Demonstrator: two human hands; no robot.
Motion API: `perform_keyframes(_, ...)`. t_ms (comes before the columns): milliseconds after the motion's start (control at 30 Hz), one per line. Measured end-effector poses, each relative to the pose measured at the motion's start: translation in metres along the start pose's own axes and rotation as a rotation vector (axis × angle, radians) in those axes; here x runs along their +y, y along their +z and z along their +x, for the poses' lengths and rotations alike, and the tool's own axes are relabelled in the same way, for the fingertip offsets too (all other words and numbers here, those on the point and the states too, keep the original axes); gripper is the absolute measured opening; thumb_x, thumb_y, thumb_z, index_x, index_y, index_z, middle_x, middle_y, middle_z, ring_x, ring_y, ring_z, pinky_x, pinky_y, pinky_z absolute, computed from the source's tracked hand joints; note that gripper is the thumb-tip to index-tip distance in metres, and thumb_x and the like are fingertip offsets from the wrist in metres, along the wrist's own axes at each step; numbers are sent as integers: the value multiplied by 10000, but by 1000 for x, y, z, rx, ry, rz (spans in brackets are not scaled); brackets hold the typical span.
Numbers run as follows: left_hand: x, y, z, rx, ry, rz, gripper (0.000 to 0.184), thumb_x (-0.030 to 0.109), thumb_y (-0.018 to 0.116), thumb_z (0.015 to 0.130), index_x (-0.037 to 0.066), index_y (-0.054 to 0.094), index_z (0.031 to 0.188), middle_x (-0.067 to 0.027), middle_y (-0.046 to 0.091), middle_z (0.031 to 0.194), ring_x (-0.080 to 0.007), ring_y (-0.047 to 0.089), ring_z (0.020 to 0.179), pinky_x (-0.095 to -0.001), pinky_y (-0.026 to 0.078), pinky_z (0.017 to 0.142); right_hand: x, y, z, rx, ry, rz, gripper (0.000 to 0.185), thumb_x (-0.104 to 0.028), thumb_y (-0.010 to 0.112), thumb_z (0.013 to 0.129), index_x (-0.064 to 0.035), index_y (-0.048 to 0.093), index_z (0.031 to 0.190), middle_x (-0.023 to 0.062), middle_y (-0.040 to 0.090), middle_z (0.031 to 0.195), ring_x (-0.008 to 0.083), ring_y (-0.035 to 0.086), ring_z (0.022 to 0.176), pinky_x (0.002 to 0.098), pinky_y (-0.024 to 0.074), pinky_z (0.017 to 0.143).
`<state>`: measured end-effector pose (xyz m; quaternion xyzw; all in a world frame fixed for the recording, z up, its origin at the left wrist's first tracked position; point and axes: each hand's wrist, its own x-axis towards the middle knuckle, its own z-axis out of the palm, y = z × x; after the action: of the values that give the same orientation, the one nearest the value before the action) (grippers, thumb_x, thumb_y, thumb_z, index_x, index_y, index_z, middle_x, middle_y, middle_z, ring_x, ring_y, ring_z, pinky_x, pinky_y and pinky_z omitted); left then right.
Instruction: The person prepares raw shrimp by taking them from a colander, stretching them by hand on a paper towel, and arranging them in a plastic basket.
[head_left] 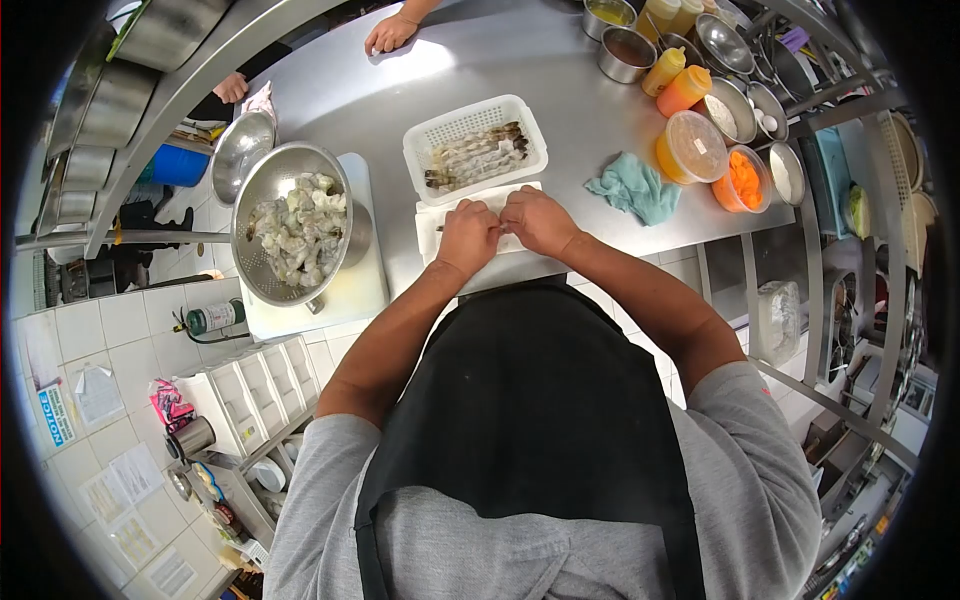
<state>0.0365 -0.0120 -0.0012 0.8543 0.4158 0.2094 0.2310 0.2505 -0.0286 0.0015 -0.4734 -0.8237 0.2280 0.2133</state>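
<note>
My left hand point(470, 236) and my right hand point(539, 221) meet over a small white board point(430, 217) at the table's near edge. Both are closed, fingertips pinching a pale shrimp point(504, 229) that my fingers mostly cover. A small dark bit shows on the board beside my left hand. Just beyond my hands stands a white perforated basket point(412, 143), where straightened shrimp point(478, 157) with dark tails lie in rows. To the left, a metal colander point(243, 265) holds a heap of peeled grey shrimp point(300, 228).
The colander rests on a large white cutting board point(372, 270). A teal cloth point(636, 187) lies to the right, near orange tubs point(742, 182), sauce bottles point(685, 90) and metal bowls. Across the steel table point(340, 85), another person's hand point(391, 34) rests. Shelf rails frame both sides.
</note>
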Motion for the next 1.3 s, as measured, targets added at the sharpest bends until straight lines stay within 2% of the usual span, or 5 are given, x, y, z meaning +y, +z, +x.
perform_keyframes(233,7,-8,7,-88,-52,88,94,117,822,835,82,821,923,-103,734,941,-371,677,1005,-524,551,895,-6,-9,-2,-23,9,-91,90,-161,764,903,-110,790,973,76,716,1036,334,651,1126,484,538,973)
perform_keyframes(367,19,-5,3,33,-93,12,164,195,844,866,117,837,1011,-52,738,1016,-330,658,1113,-547,506,917,-4,-17,-20,4,40,-175,120,-178,750,921,-115,781,1018,73,713,1066,323,639,1163,499,511,998)
perform_keyframes(700,22,18,10,5,-6,28,80,146,858,832,90,845,888,-95,747,917,-359,684,987,-505,541,873,8,-16,-22,-67,11,-189,116,-157,664,965,-112,768,942,87,701,1004,315,646,1099,487,515,969)
perform_keyframes(1000,-16,-32,-46,73,-146,96,125,204,825,885,153,842,998,-20,768,1038,-288,648,1168,-500,460,987,-17,-27,-20,13,-14,-116,201,-193,772,912,-91,756,1084,112,699,1149,339,637,1168,504,503,1014)
perform_keyframes(1300,-24,-38,-61,124,-165,66,135,179,835,891,137,844,1019,-53,757,1025,-306,662,1132,-480,484,1007,-20,1,14,-137,-72,-181,127,-194,674,940,-79,723,915,111,695,1002,344,659,1067,522,508,930)
